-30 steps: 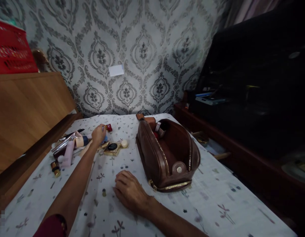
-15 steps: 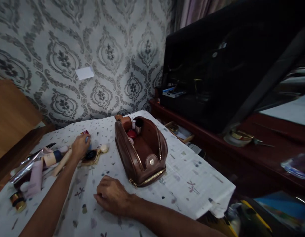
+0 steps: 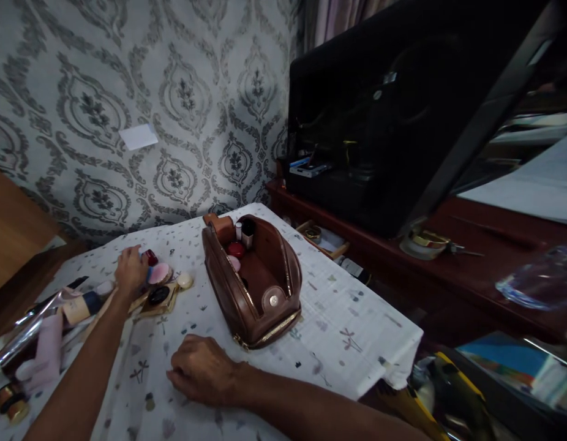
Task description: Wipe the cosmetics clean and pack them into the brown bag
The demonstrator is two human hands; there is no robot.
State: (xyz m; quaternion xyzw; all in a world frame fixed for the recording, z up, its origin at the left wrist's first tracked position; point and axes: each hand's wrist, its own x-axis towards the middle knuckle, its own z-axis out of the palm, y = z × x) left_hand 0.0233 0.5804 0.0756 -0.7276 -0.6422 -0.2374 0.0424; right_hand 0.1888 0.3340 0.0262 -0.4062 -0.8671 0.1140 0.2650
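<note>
My left hand (image 3: 131,268) reaches over the cosmetics at the table's far left, its fingers stretched forward and partly hidden by the hand's back; nothing shows in its grasp. Just right of it lie a small dark red item (image 3: 150,257), a round pink compact (image 3: 159,274) and a gold-edged case with a black oval (image 3: 159,296). My right hand (image 3: 203,370) rests on the tablecloth with its fingers curled in, holding nothing I can see. Beyond it stands an unzipped brown makeup bag (image 3: 228,306); a red round item (image 3: 236,249) and small bottles (image 3: 247,234) are inside.
Left of my forearm lie several tubes, among them a pink tube (image 3: 48,346) and a dark-capped beige tube (image 3: 79,308). A white round item (image 3: 185,280) sits near the bag. To the right are a television (image 3: 357,141) and a pulled-out drawer (image 3: 341,251).
My left hand has shifted slightly left, uncovering the pink compact and more of the dark red item. My right hand stays resting on the cloth. The view has turned a little to the right.
</note>
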